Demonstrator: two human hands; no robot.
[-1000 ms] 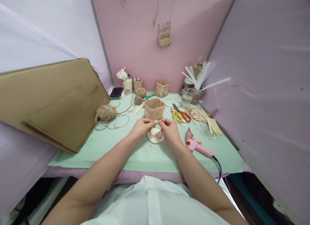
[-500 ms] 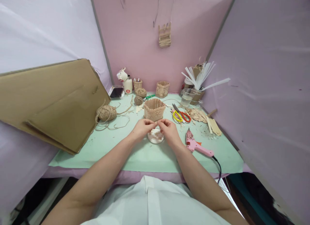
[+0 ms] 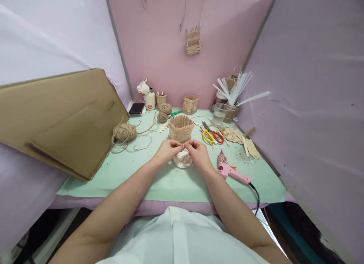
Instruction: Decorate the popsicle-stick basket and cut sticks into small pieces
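My left hand (image 3: 166, 152) and my right hand (image 3: 199, 154) meet at their fingertips just above a small round white dish (image 3: 182, 160) on the green mat (image 3: 159, 180). Both pinch a tiny pale piece between thumb and fingers; it is too small to name. Right behind the hands stands a basket of wooden sticks (image 3: 181, 128). The dish is partly hidden by my fingers.
A pink glue gun (image 3: 231, 170) with a black cord lies right of my hands. Scissors (image 3: 212, 134) and loose wooden sticks (image 3: 250, 147) lie beyond it. A twine ball (image 3: 124, 132) and a big cardboard sheet (image 3: 62, 120) are on the left. Cups, a phone and small baskets line the back wall.
My fingertips have closed together, so the small pale piece that showed between them a second ago is now nearly covered. The hands have stayed over the dish.
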